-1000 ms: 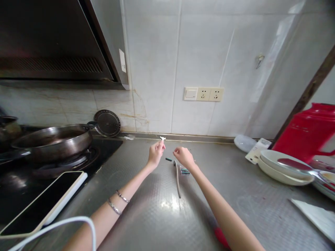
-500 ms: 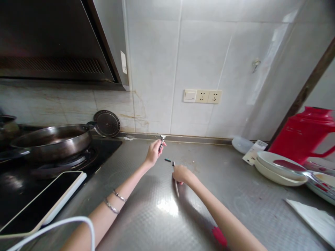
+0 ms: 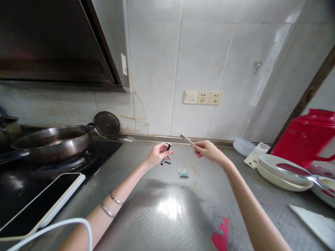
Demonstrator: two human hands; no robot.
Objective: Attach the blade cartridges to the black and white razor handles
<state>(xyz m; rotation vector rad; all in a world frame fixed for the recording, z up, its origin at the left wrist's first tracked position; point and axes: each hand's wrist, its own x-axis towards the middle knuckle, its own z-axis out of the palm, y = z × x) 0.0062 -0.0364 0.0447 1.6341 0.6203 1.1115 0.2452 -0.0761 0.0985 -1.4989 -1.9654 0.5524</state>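
Observation:
My left hand (image 3: 159, 154) is closed round a slim black-and-silver razor (image 3: 165, 155), held slanting a little above the counter. Across from it, my right hand (image 3: 207, 150) pinches one end of a thin grey rod (image 3: 186, 139) like a handle, its free end pointing up and left. The two items are apart. A small green-and-dark bar (image 3: 168, 162) lies just beyond the left fingers, partly covered. Nearer me on the counter, between the hands, lie small green-and-black pieces (image 3: 183, 175) like blade cartridges, beside a clear bit of plastic.
A metal counter (image 3: 146, 216) spans the front, bearing a red patch (image 3: 222, 235). To the left are a phone (image 3: 39, 202), a white cable (image 3: 75, 220) and a pan (image 3: 52, 143) on the stove. Plates (image 3: 281, 174), a white card (image 3: 258, 154) and a red thermos (image 3: 309, 139) stand right.
My right hand has lifted the grey rod off the counter and moved up and right, uncovering the small pieces. My left hand has lowered slightly and turned the razor.

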